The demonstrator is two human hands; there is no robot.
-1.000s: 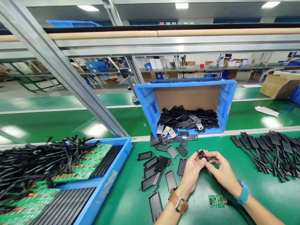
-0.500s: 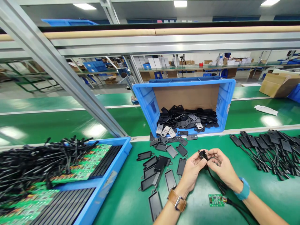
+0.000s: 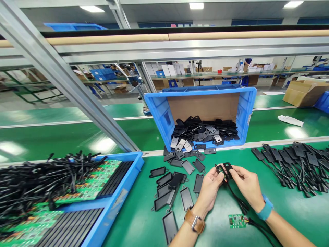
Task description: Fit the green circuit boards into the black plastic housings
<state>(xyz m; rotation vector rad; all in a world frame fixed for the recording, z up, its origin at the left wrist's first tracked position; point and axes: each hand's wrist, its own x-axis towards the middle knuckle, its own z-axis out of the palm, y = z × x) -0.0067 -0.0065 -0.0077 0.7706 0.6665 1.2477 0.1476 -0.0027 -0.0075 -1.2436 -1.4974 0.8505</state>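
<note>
My left hand [image 3: 208, 188] is closed on a small black plastic case [image 3: 220, 168] that has a circuit board inside. Black cables [image 3: 238, 200] hang from the case toward the table. Just to its right, my right hand [image 3: 246, 185] pinches a flat black cover [image 3: 227, 168] with a small cutout, held beside the case and tilted. Below my hands, a bare green circuit board [image 3: 236, 221] with its own black cables lies on the green table. Several empty black case shells [image 3: 186, 198] are scattered left of my left hand.
A tipped blue crate [image 3: 200, 90] with many black covers [image 3: 205, 132] faces me. At left, a blue tray [image 3: 120, 195] holds circuit boards with cables. Cased units with cables [image 3: 288, 156] lie at right; a white glove [image 3: 290, 120] and a cardboard box [image 3: 299, 92] sit farther back.
My right hand has turned, and the black cover now shows clearly between its fingers beside the case. The board inside the case has come into sight. My left hand has stayed nearly in place.
</note>
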